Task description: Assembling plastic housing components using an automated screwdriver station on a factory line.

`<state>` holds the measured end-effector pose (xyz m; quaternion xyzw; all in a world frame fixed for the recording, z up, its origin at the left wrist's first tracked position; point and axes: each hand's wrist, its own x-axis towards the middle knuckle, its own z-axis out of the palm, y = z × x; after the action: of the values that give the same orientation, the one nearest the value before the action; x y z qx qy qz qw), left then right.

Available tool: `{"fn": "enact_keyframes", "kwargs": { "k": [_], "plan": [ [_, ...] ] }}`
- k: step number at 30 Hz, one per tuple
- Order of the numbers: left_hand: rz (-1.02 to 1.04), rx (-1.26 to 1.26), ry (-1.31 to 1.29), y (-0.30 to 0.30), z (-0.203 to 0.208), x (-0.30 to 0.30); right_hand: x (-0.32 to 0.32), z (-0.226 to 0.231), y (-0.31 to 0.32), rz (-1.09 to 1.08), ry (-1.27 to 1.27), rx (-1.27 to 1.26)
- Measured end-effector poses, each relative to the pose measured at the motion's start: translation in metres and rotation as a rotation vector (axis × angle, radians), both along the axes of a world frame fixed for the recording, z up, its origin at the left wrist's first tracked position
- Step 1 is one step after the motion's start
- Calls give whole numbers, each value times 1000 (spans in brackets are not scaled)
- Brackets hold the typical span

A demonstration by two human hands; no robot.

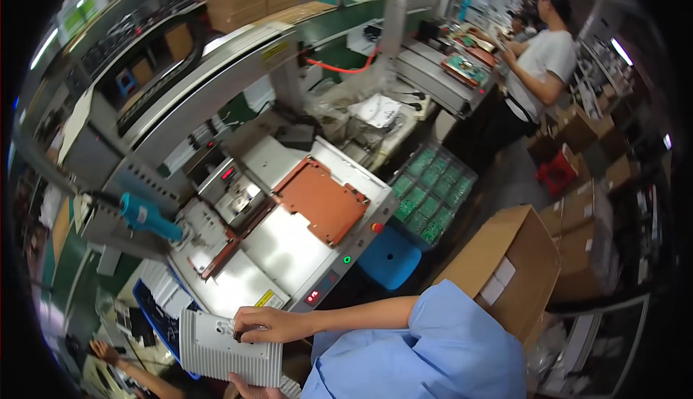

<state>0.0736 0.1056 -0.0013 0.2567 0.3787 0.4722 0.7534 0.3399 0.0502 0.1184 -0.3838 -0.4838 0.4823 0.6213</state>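
Observation:
A silver-grey metal housing (209,345) with ribbed, finned edges and a flat holed face is tilted before me at the lower left. My left hand (253,390) grips its lower edge; only the thumb and part of the hand show. Over the upper face lies my right hand (268,325), its fingers curled down and pinched together against the plate. A small dark thing shows at those fingertips, too small to name. Just beyond the housing stands a blue bin (146,304) with more ribbed metal parts in it.
A bench machine carries an orange fixture plate (325,200) and a teal cylindrical screwdriver (150,217). Nearby are a blue stool (390,258), a tray of green circuit boards (427,195) and an open carton (498,262). A co-worker's hand (105,352) is lower left; another person (541,60) stands back right.

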Motion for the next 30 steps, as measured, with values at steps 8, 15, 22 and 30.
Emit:
{"fn": "enact_keyframes", "kwargs": {
  "k": [8,15,22,30],
  "plan": [
    [-294,-23,283,-22,105,125,56,4,-43,-306,-222,116],
    [-282,141,170,-35,110,177,97,10,-69,-791,-480,88],
    [-305,67,341,-59,138,196,95,10,-71,-938,-600,134],
    [-301,118,309,-54,131,197,99,3,-69,-1020,-695,155]
  ]
}}
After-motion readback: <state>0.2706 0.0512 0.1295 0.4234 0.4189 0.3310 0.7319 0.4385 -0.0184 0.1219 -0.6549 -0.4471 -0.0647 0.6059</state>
